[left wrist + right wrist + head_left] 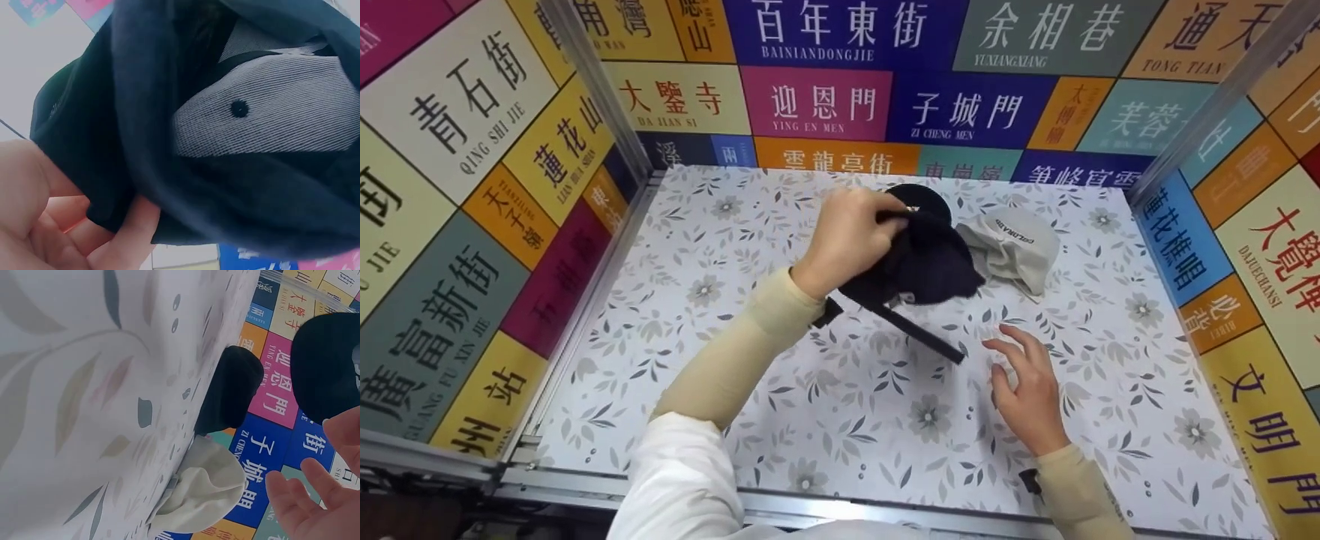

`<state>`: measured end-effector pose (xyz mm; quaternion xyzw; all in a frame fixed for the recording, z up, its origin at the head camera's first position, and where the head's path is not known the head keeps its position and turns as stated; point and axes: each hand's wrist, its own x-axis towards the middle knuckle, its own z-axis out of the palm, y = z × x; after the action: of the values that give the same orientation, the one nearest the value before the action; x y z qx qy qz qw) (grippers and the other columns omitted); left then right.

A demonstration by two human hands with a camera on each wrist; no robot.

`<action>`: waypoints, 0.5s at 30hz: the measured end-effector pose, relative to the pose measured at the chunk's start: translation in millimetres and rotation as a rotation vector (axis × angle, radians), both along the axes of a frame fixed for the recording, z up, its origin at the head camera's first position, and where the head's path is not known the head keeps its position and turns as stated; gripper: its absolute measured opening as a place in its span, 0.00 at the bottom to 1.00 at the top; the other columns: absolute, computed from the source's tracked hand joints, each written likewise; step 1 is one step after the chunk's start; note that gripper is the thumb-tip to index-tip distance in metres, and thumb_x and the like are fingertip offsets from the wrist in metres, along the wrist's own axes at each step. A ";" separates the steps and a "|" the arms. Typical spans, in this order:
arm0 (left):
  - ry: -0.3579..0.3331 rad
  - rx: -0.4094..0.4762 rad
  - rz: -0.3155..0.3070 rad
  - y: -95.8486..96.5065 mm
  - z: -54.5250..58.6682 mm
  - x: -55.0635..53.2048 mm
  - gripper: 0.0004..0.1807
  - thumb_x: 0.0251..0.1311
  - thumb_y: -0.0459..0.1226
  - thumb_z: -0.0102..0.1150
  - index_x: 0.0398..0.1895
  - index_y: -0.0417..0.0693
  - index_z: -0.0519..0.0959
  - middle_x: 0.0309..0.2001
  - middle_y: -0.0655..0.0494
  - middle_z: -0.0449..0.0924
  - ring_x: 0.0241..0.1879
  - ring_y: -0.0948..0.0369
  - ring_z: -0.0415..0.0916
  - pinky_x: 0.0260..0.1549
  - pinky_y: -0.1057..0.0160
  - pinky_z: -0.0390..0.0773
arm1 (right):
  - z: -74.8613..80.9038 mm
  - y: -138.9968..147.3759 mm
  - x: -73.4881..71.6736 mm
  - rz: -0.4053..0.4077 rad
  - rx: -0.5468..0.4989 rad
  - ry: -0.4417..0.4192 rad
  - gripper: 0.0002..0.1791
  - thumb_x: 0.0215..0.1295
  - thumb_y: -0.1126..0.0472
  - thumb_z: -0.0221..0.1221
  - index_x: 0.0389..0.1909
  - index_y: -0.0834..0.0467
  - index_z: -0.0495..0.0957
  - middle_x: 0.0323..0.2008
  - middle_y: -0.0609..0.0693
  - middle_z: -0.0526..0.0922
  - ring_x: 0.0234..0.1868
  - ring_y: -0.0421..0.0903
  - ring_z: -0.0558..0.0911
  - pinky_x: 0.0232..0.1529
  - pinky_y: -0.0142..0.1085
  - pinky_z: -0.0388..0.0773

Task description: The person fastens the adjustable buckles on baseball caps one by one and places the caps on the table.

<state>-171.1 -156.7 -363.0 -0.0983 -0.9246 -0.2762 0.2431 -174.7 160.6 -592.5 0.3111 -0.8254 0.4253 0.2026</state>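
My left hand (pixel 851 232) pinches the edge of a dark cap (pixel 937 259) and holds it up over the table. A narrow dark strap (pixel 922 334) slants down below the cap. In the left wrist view, the cap's opening shows a pale, finely striped lining (pixel 281 107) with a black eyelet, and the fingers (pixel 135 236) grip its edge. My right hand (pixel 1027 390) hovers to the right of the cap, its fingers loosely bent with nothing in them. In the right wrist view, the held cap (pixel 323 365) appears beyond the right fingertips.
A second black cap (pixel 921 199) rests on the table behind the held one, partly hidden. Beside it lies a pale grey cap (pixel 1020 244) with dark lettering. The table (pixel 720 360) has a floral cover, and printed sign panels (pixel 817 101) wall it at the back and sides.
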 end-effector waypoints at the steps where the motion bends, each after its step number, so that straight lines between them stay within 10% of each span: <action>1: -0.025 0.001 -0.012 2.7 -2.2 0.7 0.06 0.59 0.35 0.68 0.38 0.50 0.91 0.36 0.60 0.88 0.38 0.60 0.84 0.43 0.63 0.77 | 0.7 -0.1 0.6 0.001 -0.011 0.005 0.25 0.54 0.77 0.59 0.50 0.52 0.85 0.63 0.52 0.76 0.66 0.54 0.71 0.62 0.37 0.63; 15: -0.273 -0.033 -0.085 19.0 -49.2 -13.2 0.06 0.55 0.39 0.72 0.36 0.57 0.91 0.35 0.65 0.88 0.39 0.59 0.83 0.43 0.56 0.79 | 5.9 -2.7 11.2 -0.003 -0.058 0.039 0.25 0.52 0.78 0.60 0.49 0.54 0.86 0.60 0.54 0.78 0.63 0.54 0.74 0.59 0.32 0.64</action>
<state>-184.3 -137.7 -412.2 -0.1030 -0.9485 -0.2818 0.1016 -163.5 157.9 -586.6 0.3119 -0.8092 0.4426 0.2282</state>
